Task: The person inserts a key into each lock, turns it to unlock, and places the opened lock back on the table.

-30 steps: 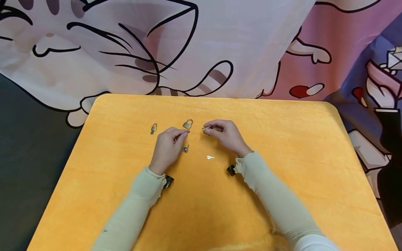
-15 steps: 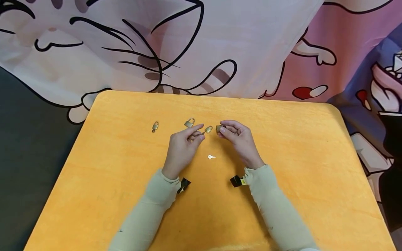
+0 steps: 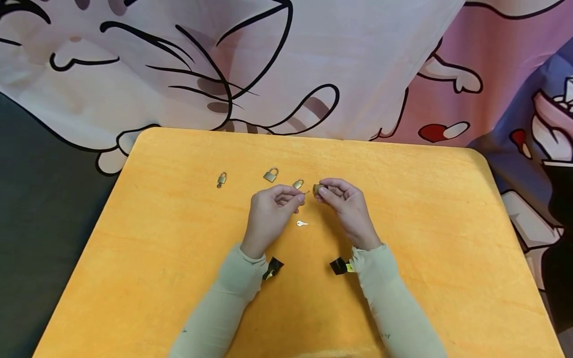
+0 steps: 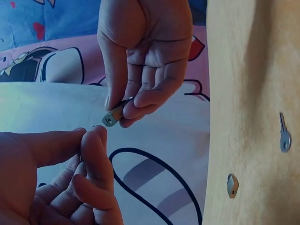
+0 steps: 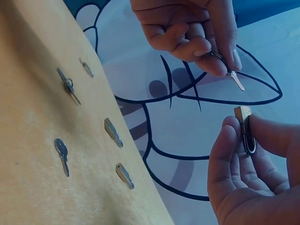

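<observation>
My left hand (image 3: 270, 219) pinches a small key (image 5: 237, 81) between thumb and index finger, its blade pointing out toward the other hand. Facing it, my right hand (image 3: 348, 211) holds a brass padlock (image 3: 318, 189) by its sides, shackle toward the palm. The padlock's keyhole end is turned to the left hand, as the left wrist view shows. Key tip and padlock are close but apart. Just beyond the left fingertips lies a small brass padlock (image 3: 298, 184) on the table. A loose silver key (image 3: 302, 223) lies nearer, between the hands.
A larger padlock (image 3: 270, 174) lies farther back on the yellow table (image 3: 403, 199). To the left lies another padlock (image 3: 222, 179) with a key at its lower end. Joined keys (image 5: 69, 86) show in the right wrist view. Behind the table hangs a cartoon-printed cloth (image 3: 358, 59).
Both hands have moved right, and the gap between key and padlock has narrowed. The small padlock has come into sight; the left arm now covers the keys seen beside it earlier.
</observation>
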`<state>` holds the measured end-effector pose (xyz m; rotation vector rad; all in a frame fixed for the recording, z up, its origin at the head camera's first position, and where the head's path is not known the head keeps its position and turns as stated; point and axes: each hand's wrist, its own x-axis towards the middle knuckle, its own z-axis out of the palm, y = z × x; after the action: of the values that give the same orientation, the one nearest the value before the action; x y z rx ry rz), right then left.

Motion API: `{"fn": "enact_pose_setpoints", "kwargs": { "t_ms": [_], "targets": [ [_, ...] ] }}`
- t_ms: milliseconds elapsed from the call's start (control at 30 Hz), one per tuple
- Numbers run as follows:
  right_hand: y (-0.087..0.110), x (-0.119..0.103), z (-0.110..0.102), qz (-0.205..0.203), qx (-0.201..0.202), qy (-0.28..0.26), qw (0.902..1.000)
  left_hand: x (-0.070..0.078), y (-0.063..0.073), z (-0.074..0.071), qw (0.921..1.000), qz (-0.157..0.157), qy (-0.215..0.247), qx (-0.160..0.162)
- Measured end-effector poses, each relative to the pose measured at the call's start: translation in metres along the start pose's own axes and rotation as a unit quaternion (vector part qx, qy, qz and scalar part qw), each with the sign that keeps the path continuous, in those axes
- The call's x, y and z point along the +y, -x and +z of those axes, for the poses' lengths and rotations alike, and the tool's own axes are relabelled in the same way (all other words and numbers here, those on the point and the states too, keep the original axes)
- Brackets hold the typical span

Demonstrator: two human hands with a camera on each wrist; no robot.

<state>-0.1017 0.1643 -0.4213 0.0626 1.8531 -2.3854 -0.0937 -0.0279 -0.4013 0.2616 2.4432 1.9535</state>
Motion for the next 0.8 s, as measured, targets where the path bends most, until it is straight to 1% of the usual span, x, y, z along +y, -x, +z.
{"fn": "enact_pose_setpoints", "kwargs": {
  "t_ms": [233, 367, 600, 800],
  "targets": [
    [0.0043, 0.003, -0.001, 0.001, 0.0, -0.002, 1.0, -0.0011, -0.0006, 0.0036, 0.9996, -0.004, 0.023, 0.017],
    [0.0057, 0.0048, -0.0004, 0.003, -0.002, -0.008, 1.0, -0.0022, 0.0, 0.0045, 0.9992, 0.005, 0.031, 0.023],
    [0.0067, 0.007, 0.0007, 0.003, -0.002, -0.019, 0.9998, -0.0047, 0.0007, 0.0051, 0.9993, 0.031, -0.007, 0.019],
    [0.0065, 0.0075, 0.0002, 0.005, 0.003, -0.027, 0.9996, -0.0053, 0.0007, 0.0045, 0.9978, 0.055, -0.036, 0.012]
  ]
}}
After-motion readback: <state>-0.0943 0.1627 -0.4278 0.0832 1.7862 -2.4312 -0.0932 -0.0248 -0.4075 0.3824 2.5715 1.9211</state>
